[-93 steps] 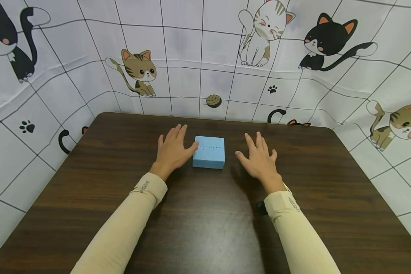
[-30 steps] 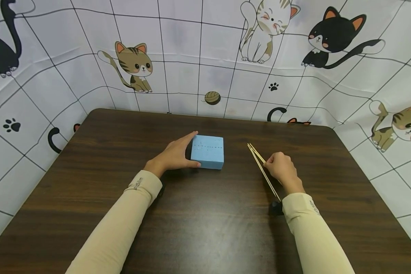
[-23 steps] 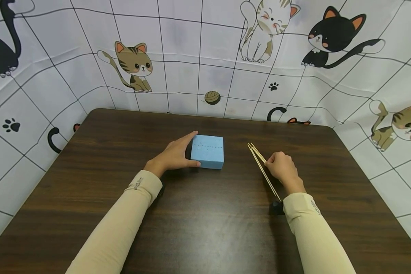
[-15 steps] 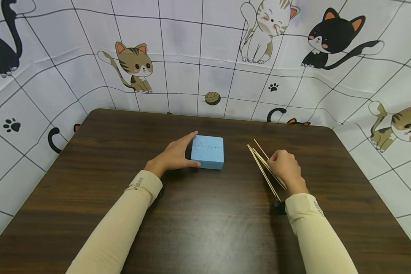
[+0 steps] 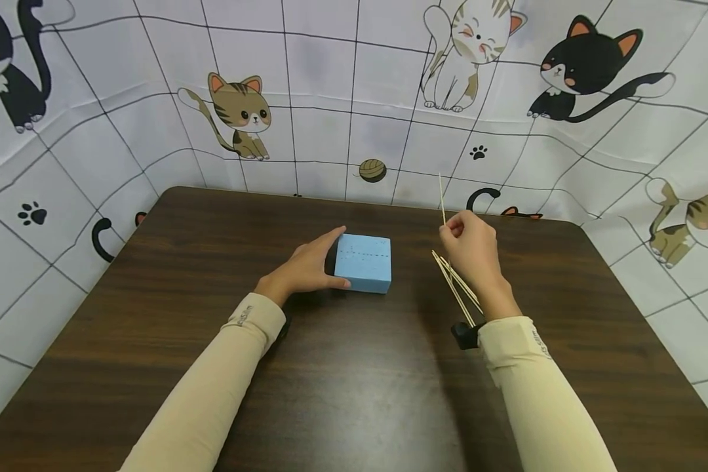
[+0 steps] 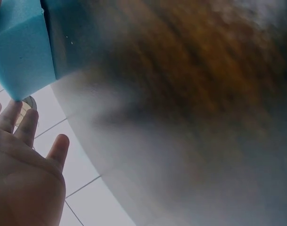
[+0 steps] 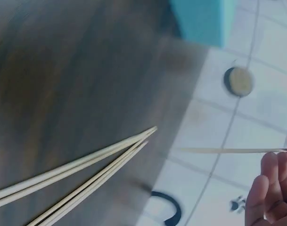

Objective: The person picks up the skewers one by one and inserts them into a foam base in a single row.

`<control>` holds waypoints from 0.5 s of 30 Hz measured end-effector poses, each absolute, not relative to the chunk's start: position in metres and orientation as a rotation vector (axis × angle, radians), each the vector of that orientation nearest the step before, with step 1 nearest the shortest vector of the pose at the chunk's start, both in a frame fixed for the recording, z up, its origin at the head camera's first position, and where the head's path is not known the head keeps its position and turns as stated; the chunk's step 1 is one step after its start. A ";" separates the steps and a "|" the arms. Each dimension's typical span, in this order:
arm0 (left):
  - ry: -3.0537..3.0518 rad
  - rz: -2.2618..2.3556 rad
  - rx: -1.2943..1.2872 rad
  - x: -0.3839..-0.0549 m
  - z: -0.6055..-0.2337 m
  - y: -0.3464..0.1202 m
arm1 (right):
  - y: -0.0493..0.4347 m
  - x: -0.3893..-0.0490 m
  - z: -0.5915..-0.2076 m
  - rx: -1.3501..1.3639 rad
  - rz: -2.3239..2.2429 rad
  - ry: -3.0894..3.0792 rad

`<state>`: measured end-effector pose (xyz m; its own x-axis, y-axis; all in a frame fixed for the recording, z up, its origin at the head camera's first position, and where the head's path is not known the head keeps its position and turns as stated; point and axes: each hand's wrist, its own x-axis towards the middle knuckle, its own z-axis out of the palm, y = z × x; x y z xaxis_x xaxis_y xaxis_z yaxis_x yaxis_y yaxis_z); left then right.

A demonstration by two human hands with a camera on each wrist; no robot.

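Observation:
A light blue foam block [image 5: 362,259] with small dark holes across its top sits on the table's far half. My left hand [image 5: 307,265] holds it from the left, thumb at the front corner and index finger at the back corner. In the left wrist view the block [image 6: 23,61] lies between thumb and fingers. To the right of it my right hand [image 5: 474,249] pinches a thin wooden skewer [image 5: 442,200] that points upward. Several more skewers [image 7: 72,163] lie on the table below that hand, their near ends close to the wrist.
The dark wood-grain table [image 5: 212,295] meets a white cat-print curtain [image 5: 318,78] at its back and sides. A black wrist camera [image 5: 466,335] hangs under the right cuff, close by the ends of the lying skewers.
My left hand has closed in around the block. My right hand went down to the skewers, separated one from the others, and has raised it upward and to the left.

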<state>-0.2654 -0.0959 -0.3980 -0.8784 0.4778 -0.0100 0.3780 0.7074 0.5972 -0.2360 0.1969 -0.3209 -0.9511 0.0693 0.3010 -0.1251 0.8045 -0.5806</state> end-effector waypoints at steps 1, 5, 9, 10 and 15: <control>2.749 0.910 0.695 -0.265 -0.398 -0.096 | 0.192 -0.237 -0.318 0.065 0.925 -2.648; 2.745 0.921 0.688 -0.264 -0.397 -0.096 | 0.171 -0.243 -0.309 0.117 1.028 -2.531; 2.741 0.924 0.682 -0.263 -0.397 -0.096 | 0.151 -0.248 -0.303 0.170 1.132 -2.449; 2.743 0.924 0.683 -0.264 -0.397 -0.096 | 0.146 -0.249 -0.302 0.187 1.156 -2.434; 2.743 0.933 0.678 -0.264 -0.398 -0.096 | 0.120 -0.254 -0.301 0.295 1.251 -2.389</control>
<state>-0.2644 -0.0959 -0.3979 -0.8830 0.4692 -0.0103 0.3657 0.7017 0.6115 -0.2537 0.1203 -0.3012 -0.8868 0.0089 0.4621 -0.3748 0.5713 -0.7302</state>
